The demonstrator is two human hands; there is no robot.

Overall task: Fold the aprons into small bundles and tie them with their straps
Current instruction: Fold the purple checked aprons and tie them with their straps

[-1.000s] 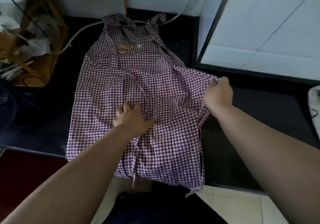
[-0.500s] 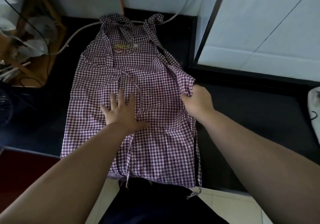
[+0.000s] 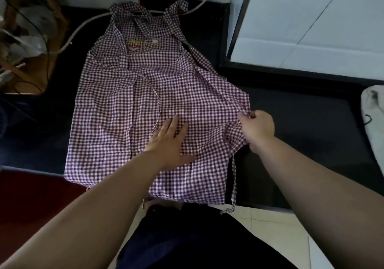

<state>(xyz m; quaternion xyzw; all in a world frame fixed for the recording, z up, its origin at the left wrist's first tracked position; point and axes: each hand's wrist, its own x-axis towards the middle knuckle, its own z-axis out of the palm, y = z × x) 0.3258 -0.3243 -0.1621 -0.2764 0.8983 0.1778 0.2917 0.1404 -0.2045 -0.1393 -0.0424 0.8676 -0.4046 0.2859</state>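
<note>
- One checked apron (image 3: 145,86) lies spread on the dark tabletop (image 3: 301,127). Its long axis runs away from the person, with the bib and neck loops far and the hem hanging over the near edge.
- On its left side the cloth lies flat, with no hand on it.
- Near the lower middle, the left hand (image 3: 169,142) rests palm down with its fingers straight, pinning the cloth.
- At the right side edge, the right hand (image 3: 258,128) pinches a bunched fold of cloth in curled fingers.
- The next fold probably carries that right edge leftward across the long axis, toward the pinning hand. The right hand is the nearer one for this.
- Farthest right, a thin strap (image 3: 234,177) dangles below the gripped edge and may get trapped under the fold.
</note>
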